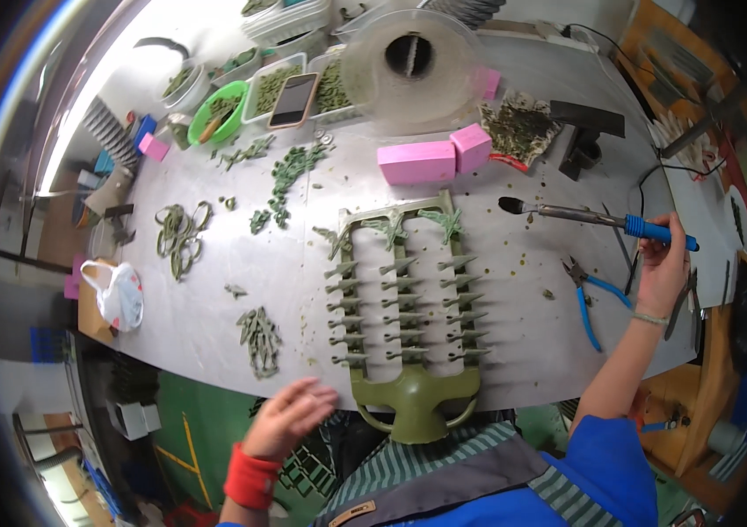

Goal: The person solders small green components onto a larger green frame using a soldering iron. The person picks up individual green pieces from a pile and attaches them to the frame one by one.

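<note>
Now, the right hand [662, 272] is wrapped around the blue grip of a long tool [580, 213], its dark tip pointing left toward the green frame [409, 321], well apart from it. And the left hand [290, 417], slightly blurred, is free and loosely unfurled near the tabletop's front edge, beside the frame's base.

Here's that frame, in front of the person on the tabletop [523, 351]: three parallel bars, each lined with small pointed pieces, lighter green figures at the far ends! Just left, a heap of grey-green pieces [259, 342]; to the right, blue-handled pliers [580, 279] lying with handles apart. Further out, green loops [182, 237] on the left, pink blocks [417, 163] beyond the frame, and at the back a green bowl [231, 119] near a phone [294, 100] resting on tubs of small green pieces.
</note>
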Demonstrator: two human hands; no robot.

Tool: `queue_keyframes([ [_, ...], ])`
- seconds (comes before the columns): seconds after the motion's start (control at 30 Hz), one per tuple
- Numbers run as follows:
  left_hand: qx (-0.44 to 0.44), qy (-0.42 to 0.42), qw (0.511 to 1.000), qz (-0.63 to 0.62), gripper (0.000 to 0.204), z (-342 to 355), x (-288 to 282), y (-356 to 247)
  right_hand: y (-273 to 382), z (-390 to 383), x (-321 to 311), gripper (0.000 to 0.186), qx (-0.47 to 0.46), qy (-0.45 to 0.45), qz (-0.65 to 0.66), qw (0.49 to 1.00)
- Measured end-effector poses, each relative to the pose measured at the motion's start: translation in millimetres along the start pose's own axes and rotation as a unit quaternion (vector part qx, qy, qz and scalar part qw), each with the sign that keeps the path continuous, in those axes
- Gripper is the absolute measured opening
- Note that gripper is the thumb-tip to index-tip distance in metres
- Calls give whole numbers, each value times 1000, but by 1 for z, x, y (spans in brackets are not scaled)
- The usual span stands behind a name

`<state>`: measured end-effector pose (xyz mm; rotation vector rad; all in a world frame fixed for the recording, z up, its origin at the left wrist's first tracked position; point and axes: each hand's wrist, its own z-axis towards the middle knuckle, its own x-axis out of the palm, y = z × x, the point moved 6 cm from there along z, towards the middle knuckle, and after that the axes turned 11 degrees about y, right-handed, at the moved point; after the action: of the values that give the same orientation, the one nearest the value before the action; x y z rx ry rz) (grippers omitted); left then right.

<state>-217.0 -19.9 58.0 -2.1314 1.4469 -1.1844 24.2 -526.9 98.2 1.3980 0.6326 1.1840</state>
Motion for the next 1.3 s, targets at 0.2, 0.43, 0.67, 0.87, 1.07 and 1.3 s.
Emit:
queue_keyframes([
  [0.2,42,126,979,-156,54,47,45,67,5,-7,-1,23,-17,-25,37,999],
  [0.43,133,193,958,-166,47,27,47,47,38,-24,-22,23,-35,-39,44,998],
  [0.67,368,208,897,128,81,-56,119,-48,58,-38,-51,28,-53,-96,51,993],
  [0.87,350,65,611,706,71,-6,206,-38,60,-44,-67,29,-63,-118,63,989],
  [1.07,363,25,519,773,64,59,230,-4,53,-42,-86,28,-55,-125,85,987],
  [1.3,371,-20,489,789,66,102,254,5,49,-39,-97,28,-55,-134,81,986],
])
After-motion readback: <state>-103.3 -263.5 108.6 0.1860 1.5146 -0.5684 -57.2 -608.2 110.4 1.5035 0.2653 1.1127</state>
